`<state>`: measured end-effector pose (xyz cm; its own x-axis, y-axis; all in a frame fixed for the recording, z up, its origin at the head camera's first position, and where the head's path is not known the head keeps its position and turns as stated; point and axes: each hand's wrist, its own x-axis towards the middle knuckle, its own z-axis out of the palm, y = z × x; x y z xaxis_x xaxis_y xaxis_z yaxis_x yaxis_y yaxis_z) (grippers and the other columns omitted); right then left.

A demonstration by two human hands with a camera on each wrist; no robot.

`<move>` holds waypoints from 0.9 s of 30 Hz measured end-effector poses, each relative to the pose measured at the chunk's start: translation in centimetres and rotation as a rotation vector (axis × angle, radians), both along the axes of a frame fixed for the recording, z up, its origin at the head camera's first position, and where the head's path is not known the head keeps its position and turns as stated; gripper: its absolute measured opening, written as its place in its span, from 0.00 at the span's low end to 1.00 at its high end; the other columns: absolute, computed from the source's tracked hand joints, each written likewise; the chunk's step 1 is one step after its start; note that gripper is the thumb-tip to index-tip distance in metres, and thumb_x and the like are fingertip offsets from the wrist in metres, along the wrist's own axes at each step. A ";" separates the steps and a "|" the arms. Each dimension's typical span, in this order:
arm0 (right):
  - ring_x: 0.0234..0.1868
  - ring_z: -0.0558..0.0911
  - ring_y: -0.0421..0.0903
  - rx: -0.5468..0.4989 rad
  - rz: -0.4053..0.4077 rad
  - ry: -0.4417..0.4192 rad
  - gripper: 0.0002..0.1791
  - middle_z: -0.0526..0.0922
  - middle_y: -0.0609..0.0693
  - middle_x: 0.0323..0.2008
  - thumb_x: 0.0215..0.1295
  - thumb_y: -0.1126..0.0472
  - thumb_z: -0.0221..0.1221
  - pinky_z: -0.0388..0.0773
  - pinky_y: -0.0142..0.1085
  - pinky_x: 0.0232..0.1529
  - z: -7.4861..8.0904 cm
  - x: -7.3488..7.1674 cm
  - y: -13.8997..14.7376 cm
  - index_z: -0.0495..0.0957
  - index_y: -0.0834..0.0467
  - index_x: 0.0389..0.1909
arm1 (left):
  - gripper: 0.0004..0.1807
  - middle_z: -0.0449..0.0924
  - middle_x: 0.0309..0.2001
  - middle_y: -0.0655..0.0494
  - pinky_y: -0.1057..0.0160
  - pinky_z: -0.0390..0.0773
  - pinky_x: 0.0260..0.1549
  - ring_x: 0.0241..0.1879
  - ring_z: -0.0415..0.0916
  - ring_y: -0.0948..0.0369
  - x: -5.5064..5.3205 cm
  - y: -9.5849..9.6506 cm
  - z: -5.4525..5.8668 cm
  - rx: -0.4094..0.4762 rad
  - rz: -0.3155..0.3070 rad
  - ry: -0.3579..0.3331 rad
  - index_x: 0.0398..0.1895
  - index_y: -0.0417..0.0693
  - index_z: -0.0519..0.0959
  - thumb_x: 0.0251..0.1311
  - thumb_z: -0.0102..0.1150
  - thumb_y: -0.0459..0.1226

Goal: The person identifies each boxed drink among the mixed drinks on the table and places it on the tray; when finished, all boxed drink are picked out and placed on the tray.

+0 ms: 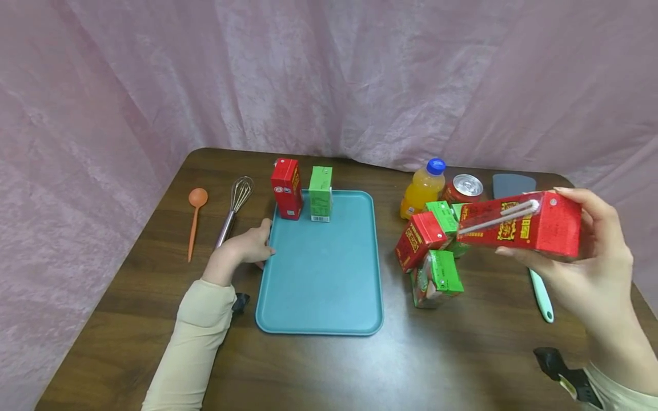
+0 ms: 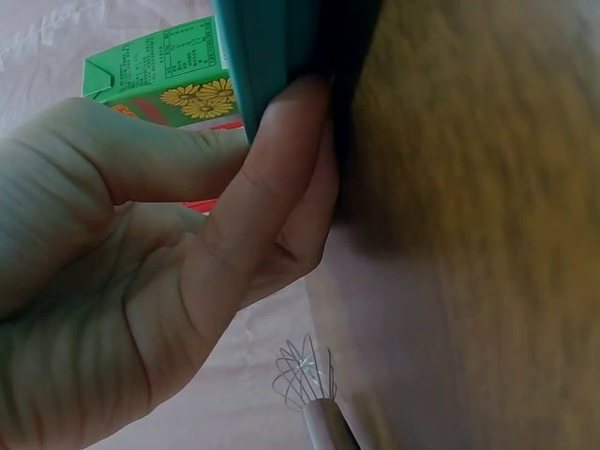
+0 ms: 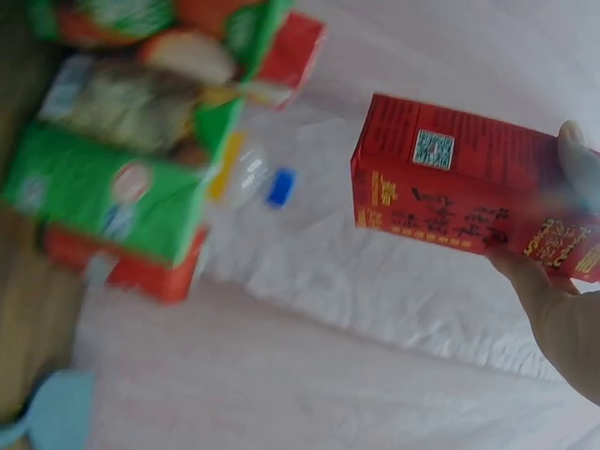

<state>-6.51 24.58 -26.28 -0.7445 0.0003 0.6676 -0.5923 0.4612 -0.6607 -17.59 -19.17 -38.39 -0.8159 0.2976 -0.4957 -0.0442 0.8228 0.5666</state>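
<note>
My left hand (image 1: 250, 244) pinches the left rim of a blue tray (image 1: 324, 274), thumb on top and fingers under the edge, as the left wrist view shows. On the tray's far left end stand a red drink carton (image 1: 288, 191) and a green drink carton (image 1: 321, 194). At the right, my right hand (image 1: 598, 257) grips another red drink carton (image 1: 519, 222) in the air, tilted on its side, with wrapped white straws on the face toward the head camera. The right wrist view shows this red carton (image 3: 450, 178) between thumb and fingers.
Right of the tray cluster a red carton (image 1: 420, 240), several green cartons (image 1: 444, 273), an orange juice bottle (image 1: 424, 188) and a red can (image 1: 465, 187). A spatula (image 1: 541, 294) lies partly behind my right hand. An orange spoon (image 1: 195, 214) and a whisk (image 1: 239, 197) lie left.
</note>
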 end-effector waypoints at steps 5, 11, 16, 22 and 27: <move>0.48 0.76 0.48 -0.240 0.163 -0.004 0.45 0.77 0.56 0.49 0.35 0.74 0.73 0.74 0.26 0.45 0.8 -1.1 -3.8 0.62 0.72 0.58 | 0.36 0.74 0.36 0.39 0.52 0.77 0.40 0.25 0.79 0.56 0.2 -0.1 0.1 0.003 0.003 -0.002 0.67 0.32 0.42 0.64 0.50 0.31; 0.49 0.75 0.50 -0.238 0.176 -0.019 0.44 0.76 0.57 0.49 0.35 0.82 0.69 0.75 0.28 0.46 2.0 -2.2 -7.7 0.64 0.68 0.59 | 0.36 0.73 0.36 0.40 0.52 0.76 0.41 0.25 0.79 0.56 0.0 -0.1 0.1 -0.007 -0.004 -0.011 0.67 0.32 0.41 0.64 0.50 0.32; 0.50 0.76 0.47 -0.105 0.120 -0.070 0.46 0.76 0.54 0.51 0.35 0.80 0.70 0.75 0.30 0.48 2.2 -3.9 -10.7 0.65 0.61 0.61 | 0.34 0.73 0.35 0.40 0.54 0.76 0.38 0.25 0.79 0.56 -0.1 -0.1 0.2 -0.008 0.003 -0.005 0.66 0.33 0.42 0.65 0.49 0.32; 0.54 0.74 0.46 0.120 0.012 -0.149 0.43 0.75 0.51 0.54 0.40 0.64 0.74 0.75 0.40 0.52 0.1 -6.7 -13.6 0.66 0.54 0.61 | 0.36 0.73 0.36 0.39 0.54 0.76 0.39 0.24 0.78 0.56 0.0 0.3 0.4 -0.006 -0.004 -0.007 0.67 0.32 0.41 0.64 0.50 0.32; 0.54 0.74 0.50 0.140 -0.027 -0.168 0.41 0.74 0.55 0.54 0.42 0.64 0.73 0.75 0.46 0.50 -2.7 -9.1 -15.5 0.66 0.54 0.60 | 0.36 0.73 0.36 0.40 0.54 0.76 0.38 0.24 0.78 0.56 0.1 0.5 0.3 -0.004 -0.010 -0.006 0.66 0.32 0.42 0.64 0.50 0.33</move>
<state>-15.64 9.03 -28.95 -0.8460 -0.0624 0.5295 -0.4659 0.5693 -0.6774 -17.50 -18.68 -38.06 -0.8099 0.3036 -0.5019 -0.0396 0.8254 0.5632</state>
